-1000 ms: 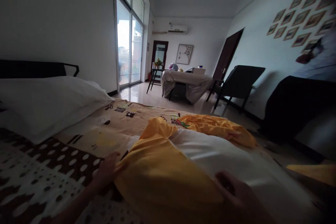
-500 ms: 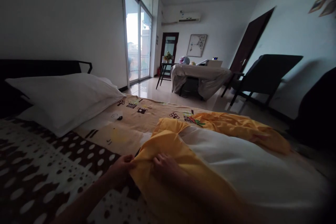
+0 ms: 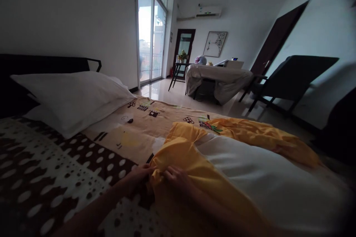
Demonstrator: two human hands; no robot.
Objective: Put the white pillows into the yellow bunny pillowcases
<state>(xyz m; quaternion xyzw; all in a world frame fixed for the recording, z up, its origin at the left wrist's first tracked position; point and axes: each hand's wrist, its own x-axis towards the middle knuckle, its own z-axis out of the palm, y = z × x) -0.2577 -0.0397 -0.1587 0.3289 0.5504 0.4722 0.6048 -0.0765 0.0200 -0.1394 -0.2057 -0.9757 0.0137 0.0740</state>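
Note:
A yellow cloth cover [image 3: 191, 155] lies over part of a white quilt [image 3: 250, 170] on the bed. My left hand [image 3: 141, 174] pinches the cover's near left edge, where the fabric bunches up. Close beside it, my right hand [image 3: 176, 177] has its fingers curled on the same cover, gripping a fold. Beneath both hands spreads a patterned bed sheet [image 3: 116, 129], part beige with printed figures and part brown with white dots. The exact fingertips are dim in the low light.
A white pillow [image 3: 75, 100] rests at the head of the bed against a black headboard [image 3: 41, 63]. Past the bed stand a table draped in plastic [image 3: 219, 76], a dark chair [image 3: 297, 77] and a small stand with a plant [image 3: 182, 57]. A glass door [image 3: 151, 37] is at the left.
My hands have come closer together, and the cover's edge is now gathered between them. The view has shifted slightly, so the room appears farther right.

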